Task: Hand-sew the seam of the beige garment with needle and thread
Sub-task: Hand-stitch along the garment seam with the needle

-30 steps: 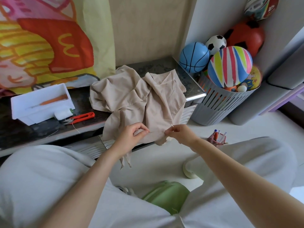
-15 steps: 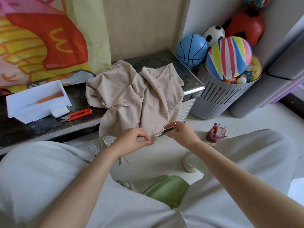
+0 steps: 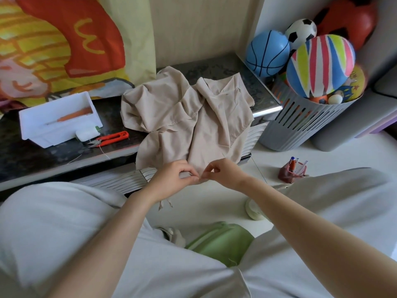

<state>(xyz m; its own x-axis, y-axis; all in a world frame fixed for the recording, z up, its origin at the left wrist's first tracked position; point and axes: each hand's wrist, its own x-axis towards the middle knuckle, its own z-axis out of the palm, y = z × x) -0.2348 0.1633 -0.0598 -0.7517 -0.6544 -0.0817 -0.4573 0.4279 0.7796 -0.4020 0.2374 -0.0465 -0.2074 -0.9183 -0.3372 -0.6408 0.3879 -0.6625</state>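
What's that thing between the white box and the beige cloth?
Red snips lie on the tabletop between white box and beige cloth, in the head view.

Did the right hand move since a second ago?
Yes. The right hand moved left, away from the pen holder on the floor, and now touches the left hand on the beige garment.
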